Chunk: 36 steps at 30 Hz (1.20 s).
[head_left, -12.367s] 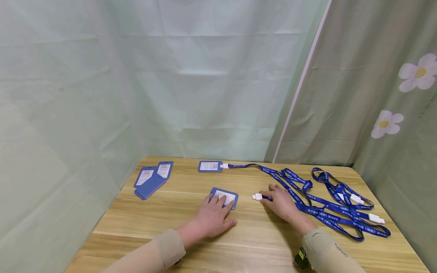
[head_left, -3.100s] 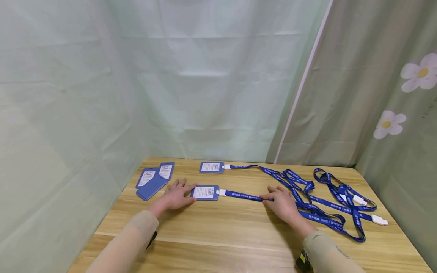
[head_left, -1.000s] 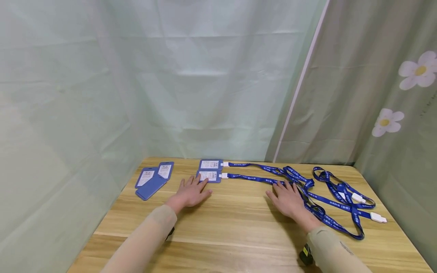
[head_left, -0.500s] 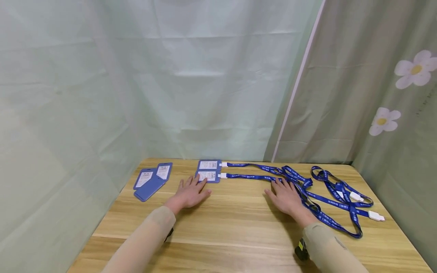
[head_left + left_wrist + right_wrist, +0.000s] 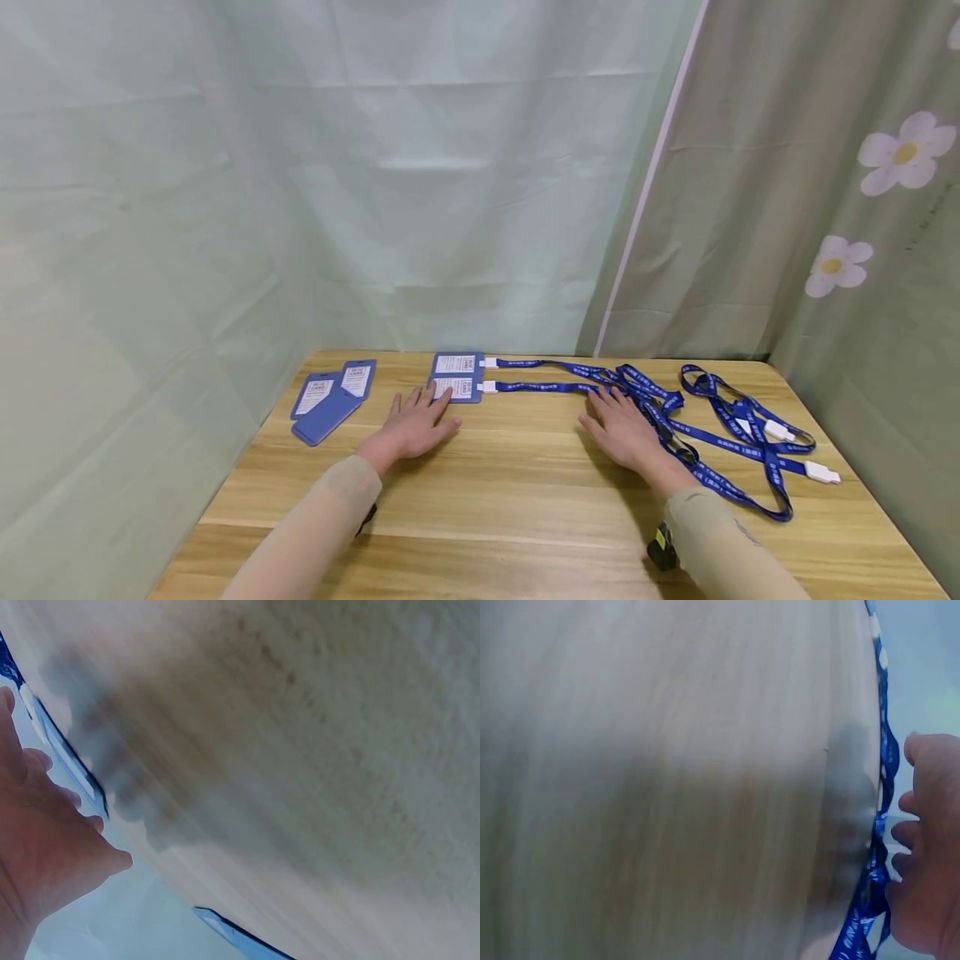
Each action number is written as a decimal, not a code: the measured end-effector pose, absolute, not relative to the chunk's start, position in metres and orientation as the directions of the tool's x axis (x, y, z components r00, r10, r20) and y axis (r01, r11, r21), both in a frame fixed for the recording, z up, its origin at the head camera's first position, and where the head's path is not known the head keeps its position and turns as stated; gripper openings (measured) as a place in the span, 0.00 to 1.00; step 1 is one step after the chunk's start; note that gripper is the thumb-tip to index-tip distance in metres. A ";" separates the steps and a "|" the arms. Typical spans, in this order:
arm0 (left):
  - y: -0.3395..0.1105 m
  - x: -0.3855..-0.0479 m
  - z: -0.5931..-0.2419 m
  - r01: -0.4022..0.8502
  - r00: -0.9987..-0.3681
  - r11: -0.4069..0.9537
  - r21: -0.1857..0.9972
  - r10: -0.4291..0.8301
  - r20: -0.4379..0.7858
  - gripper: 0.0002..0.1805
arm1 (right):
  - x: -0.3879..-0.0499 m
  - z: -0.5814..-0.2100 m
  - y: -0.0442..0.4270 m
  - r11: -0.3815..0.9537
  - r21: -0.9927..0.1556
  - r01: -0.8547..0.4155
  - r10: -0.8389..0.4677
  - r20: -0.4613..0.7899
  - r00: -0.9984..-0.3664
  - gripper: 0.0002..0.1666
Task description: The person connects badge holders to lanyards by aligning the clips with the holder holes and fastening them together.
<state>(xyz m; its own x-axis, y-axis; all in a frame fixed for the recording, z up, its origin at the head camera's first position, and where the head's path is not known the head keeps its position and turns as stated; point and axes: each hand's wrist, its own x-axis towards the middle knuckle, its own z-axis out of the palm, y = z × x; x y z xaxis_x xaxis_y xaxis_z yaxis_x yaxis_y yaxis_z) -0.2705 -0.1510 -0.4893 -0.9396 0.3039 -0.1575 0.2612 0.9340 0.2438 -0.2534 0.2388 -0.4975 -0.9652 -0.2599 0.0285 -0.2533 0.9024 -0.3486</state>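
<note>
In the head view, my left hand lies with spread fingers at the lower left corner of a blue badge holder, fingertips touching or just over it. This holder joins a blue lanyard by a white clip. Directly behind it lies a second badge holder, also on a lanyard. My right hand has its fingers extended, the tips at the front lanyard. In the wrist views, the left hand and right hand show nothing gripped.
Three loose badge holders overlap at the table's left back. Tangled lanyards cover the right side, with free white clips near the right edge. Curtains surround the wooden table.
Since the oldest frame, the front badge holder and lanyard clip, then apart, have been joined. The holder has moved back against the other one. Over the last second, both hands stay nearly still.
</note>
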 end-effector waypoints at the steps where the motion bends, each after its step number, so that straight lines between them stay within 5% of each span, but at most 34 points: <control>1: -0.151 -0.271 -0.490 0.263 -0.939 0.934 0.243 0.306 -0.158 0.41 | -0.252 -0.497 0.239 0.893 -0.357 -0.273 -0.277 0.042 -0.960 0.40; 15: -0.123 -0.255 -0.479 0.439 -0.882 0.876 0.200 0.463 -0.088 0.40 | -0.231 -0.474 0.281 0.836 -0.399 -0.377 -0.340 0.164 -0.926 0.35; 36: -0.049 -0.219 -0.454 0.666 -0.726 0.731 0.151 0.681 -0.099 0.40 | -0.217 -0.455 0.407 0.934 -0.310 -0.175 -0.155 0.088 -0.984 0.33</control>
<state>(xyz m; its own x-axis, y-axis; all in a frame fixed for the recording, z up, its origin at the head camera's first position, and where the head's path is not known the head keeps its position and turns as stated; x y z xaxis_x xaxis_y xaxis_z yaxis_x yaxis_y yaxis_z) -0.2193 -0.0489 -0.4544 -0.7256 0.6810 -0.0986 0.6656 0.7310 0.1507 -0.2170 0.4068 -0.4554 -0.9840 -0.1552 0.0879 -0.1751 0.9344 -0.3103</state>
